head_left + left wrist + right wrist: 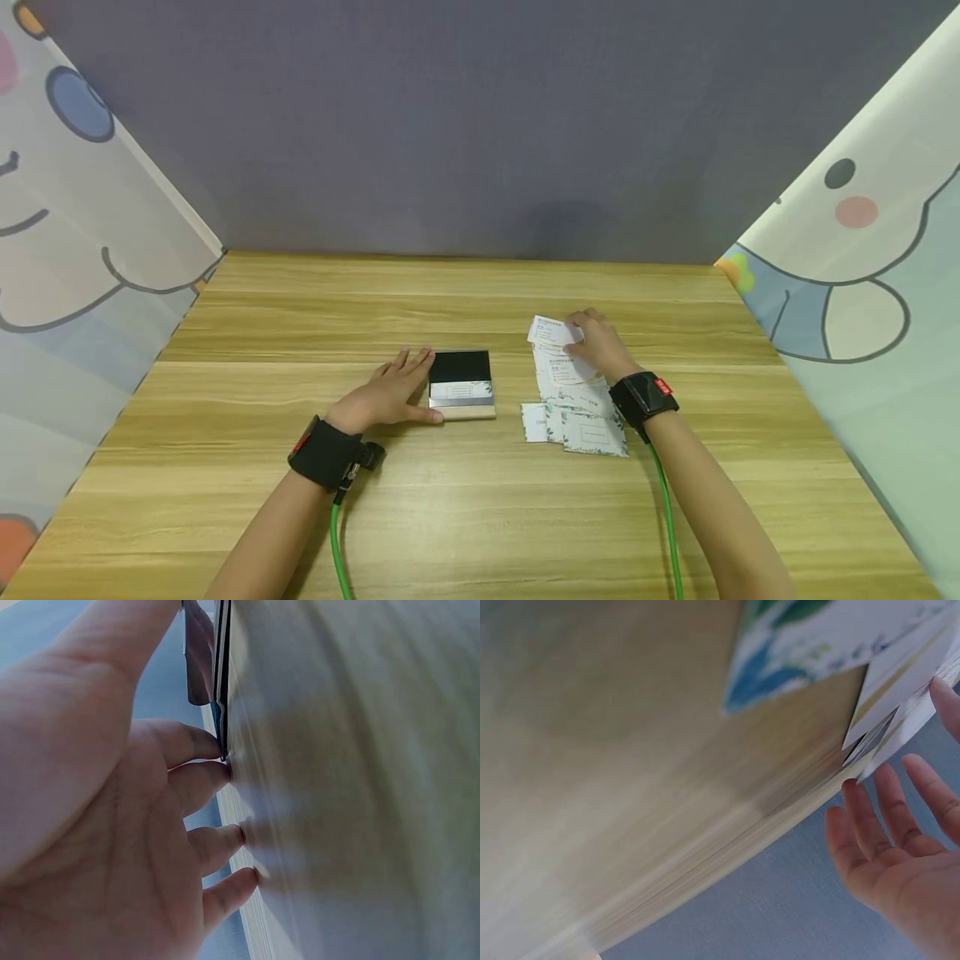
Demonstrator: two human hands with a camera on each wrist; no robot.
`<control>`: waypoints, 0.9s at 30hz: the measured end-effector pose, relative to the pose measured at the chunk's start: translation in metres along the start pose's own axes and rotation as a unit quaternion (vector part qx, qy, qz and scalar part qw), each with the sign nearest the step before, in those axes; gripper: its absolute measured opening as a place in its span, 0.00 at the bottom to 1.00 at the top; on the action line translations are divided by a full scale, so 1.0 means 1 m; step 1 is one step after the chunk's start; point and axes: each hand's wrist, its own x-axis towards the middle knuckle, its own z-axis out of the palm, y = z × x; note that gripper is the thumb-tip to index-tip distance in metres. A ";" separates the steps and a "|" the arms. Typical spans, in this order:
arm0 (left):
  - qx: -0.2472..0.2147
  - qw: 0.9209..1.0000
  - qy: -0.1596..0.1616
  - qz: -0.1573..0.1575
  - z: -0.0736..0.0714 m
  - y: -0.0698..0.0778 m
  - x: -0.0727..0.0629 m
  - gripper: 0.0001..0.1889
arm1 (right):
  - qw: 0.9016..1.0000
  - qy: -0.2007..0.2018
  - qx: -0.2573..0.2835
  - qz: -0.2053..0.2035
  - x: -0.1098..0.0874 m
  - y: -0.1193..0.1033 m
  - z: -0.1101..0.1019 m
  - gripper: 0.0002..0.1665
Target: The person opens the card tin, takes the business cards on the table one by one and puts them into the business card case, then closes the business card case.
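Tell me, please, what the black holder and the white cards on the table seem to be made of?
The card holder: apparently a glossy black panel with a silvery strip, perhaps metal or plastic, on a pale base that looks like wood. The cards: thin matte paper or card stock, printed, with edges that lift and overlap. The table: wood-grain surface, possibly laminate.
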 end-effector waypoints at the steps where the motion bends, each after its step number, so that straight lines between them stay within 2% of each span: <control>1: 0.000 1.000 0.000 0.000 0.000 0.000 0.000 0.53 | 1.000 0.000 0.000 0.003 0.000 0.000 0.000 0.32; 18: -0.003 1.000 0.000 0.001 -0.001 0.001 -0.001 0.52 | 1.000 0.025 -0.007 -0.014 -0.001 -0.002 -0.001 0.30; 27: -0.003 1.000 -0.001 0.000 0.000 0.001 0.000 0.52 | 0.995 0.087 -0.010 -0.045 -0.001 -0.001 0.001 0.16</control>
